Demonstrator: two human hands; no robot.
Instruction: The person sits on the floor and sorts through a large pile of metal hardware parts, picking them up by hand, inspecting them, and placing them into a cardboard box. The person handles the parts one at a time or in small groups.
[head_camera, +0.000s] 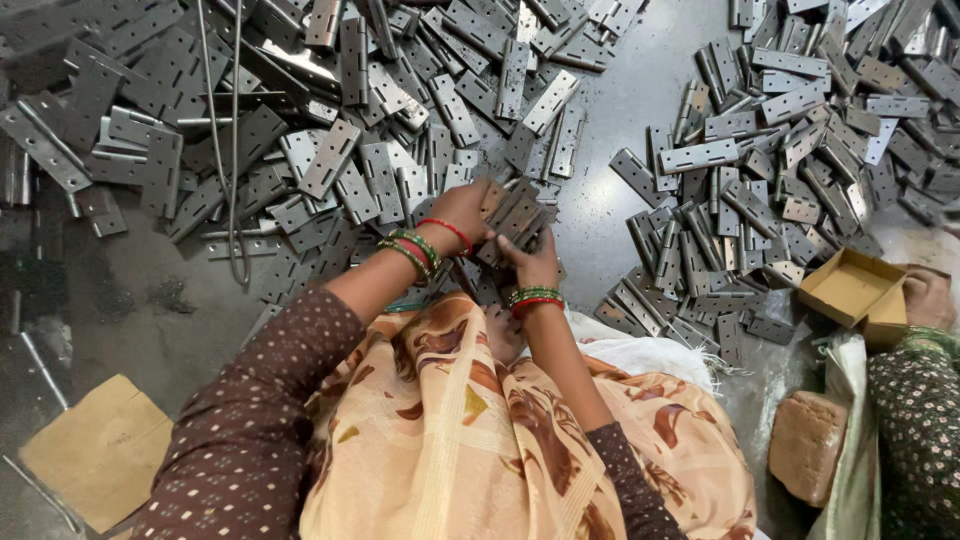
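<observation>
Left hand (462, 212): fingers curled round the left side of a stack of hinges (518, 217), gripping it. Right hand (534, 262): fingers closed on the stack's near right edge, thumb pressed against it. Stack held between both hands just above the floor (620, 110), at the near edge of the left pile (330, 110). Red and green bangles on both wrists. Right pile (790, 150) spread far right, well apart from the hands. Open cardboard box (851, 288) near that pile's near edge. Flat cardboard sheet (100, 450) near left. Brown block (806, 443) near right.
</observation>
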